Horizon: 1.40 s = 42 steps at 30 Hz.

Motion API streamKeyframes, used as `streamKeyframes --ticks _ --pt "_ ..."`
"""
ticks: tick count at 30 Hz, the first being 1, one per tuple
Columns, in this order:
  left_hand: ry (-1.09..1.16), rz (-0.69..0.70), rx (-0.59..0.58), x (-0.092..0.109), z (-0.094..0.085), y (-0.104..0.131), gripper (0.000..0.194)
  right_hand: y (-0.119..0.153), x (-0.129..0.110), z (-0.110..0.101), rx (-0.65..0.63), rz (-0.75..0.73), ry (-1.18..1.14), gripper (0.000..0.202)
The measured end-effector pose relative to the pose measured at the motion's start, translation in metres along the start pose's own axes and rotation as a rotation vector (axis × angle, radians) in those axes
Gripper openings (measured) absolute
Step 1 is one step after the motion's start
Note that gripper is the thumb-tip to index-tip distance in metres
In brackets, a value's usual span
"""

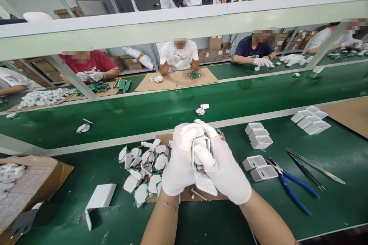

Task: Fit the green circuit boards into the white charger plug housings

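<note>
Both of my hands wear white gloves and meet over the bench. My left hand point(179, 160) wraps round a white plastic housing point(208, 146), its open end facing me. My right hand point(227, 164) grips the same housing from the other side, with a finger pushed into the opening. A flat white piece point(206, 184) hangs below the housing, with a bit of red near it. What lies inside is mostly hidden by the fingers. To the left is a pile of green circuit boards with white pads point(140, 193), partly on cardboard.
White open boxes point(261, 138) stand in groups at right, beside blue-handled pliers point(296, 187) and tweezers point(306, 170). A white case point(101, 196) and a cardboard box point(43, 176) sit at left. Beyond runs a green conveyor point(155, 113) carrying small parts; several gloved co-workers sit across it.
</note>
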<state>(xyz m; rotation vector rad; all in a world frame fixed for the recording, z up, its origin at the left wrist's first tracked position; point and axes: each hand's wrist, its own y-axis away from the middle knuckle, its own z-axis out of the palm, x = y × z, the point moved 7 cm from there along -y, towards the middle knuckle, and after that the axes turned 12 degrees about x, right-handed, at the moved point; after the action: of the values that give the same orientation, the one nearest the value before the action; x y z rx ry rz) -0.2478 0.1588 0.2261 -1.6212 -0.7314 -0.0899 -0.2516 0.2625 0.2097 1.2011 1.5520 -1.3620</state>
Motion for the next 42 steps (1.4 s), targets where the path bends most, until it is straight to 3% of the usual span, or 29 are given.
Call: streamKeyframes --ticks 4,8,12,15,17,21,26,33,35,38,42 --pt "-0.006 -0.019 0.008 -0.001 -0.003 -0.001 0.032 0.001 -0.005 0.001 -0.163 -0.034 -0.038 0.064" --pt "-0.034 -0.023 0.007 0.000 -0.006 0.000 0.034 0.001 -0.006 -0.001 -0.158 -0.036 0.013 0.083" --pt "-0.005 -0.010 0.019 0.002 -0.007 0.000 0.034 -0.001 -0.002 -0.001 -0.195 -0.007 -0.098 0.081" --pt "-0.003 -0.008 0.010 0.002 -0.007 0.001 0.039 -0.002 -0.002 0.001 -0.251 -0.012 -0.277 0.065" --pt "-0.017 0.017 0.009 0.003 -0.006 0.001 0.039 -0.003 -0.002 0.001 -0.202 -0.019 -0.308 0.060" --pt "-0.060 0.047 0.038 0.005 -0.007 0.000 0.032 -0.001 0.000 0.002 -0.057 -0.016 -0.149 0.058" --pt "-0.084 0.050 0.040 0.006 -0.006 -0.002 0.033 0.003 -0.002 0.004 -0.083 -0.084 -0.223 0.051" --pt "-0.161 0.126 0.010 0.010 0.003 0.002 0.041 -0.001 0.001 -0.004 0.102 -0.086 -0.120 0.050" --pt "-0.120 0.072 0.008 0.006 0.003 0.003 0.042 -0.003 0.002 -0.004 0.043 -0.086 -0.142 0.052" --pt "-0.034 -0.026 0.011 -0.001 0.002 0.003 0.040 -0.003 0.001 -0.002 -0.152 -0.079 -0.174 0.056" --pt "-0.044 0.004 0.027 0.002 -0.001 0.002 0.037 -0.001 -0.001 -0.003 -0.257 -0.082 -0.045 0.072"
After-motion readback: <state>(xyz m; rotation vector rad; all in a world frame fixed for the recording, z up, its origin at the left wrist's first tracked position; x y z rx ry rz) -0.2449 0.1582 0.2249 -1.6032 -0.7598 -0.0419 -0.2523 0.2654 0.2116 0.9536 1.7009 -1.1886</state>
